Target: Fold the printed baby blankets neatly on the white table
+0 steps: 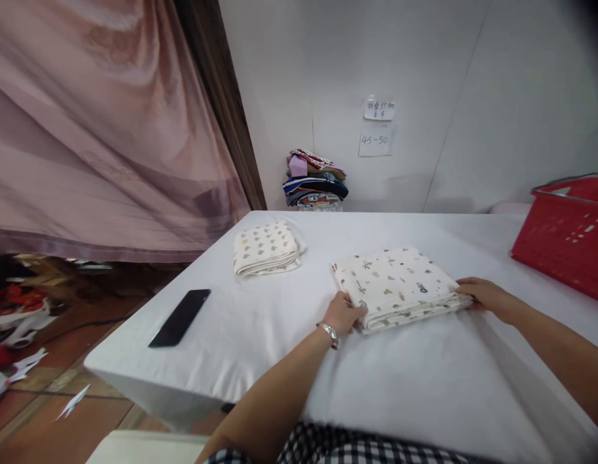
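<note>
White folded fabric w/ small printed motifs (393,280) flat on white-draped tbl (255,322), btwn both hands.
L hand (344,314), silver bracelet (330,334) at wrist, grips near-left corner; R hand (479,294) holds right corner. White folded cloth w/ grey-green print (266,247) farther left, nr flat black phone (181,317).

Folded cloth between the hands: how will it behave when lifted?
Probably floppy: the folded cloth shows soft, stacked layers along its near edge. It may fan open if lifted by one layer, since no band or tie shows around it. Rolling or tipping seems unlikely, as it lies flat on the white-covered table.
</note>
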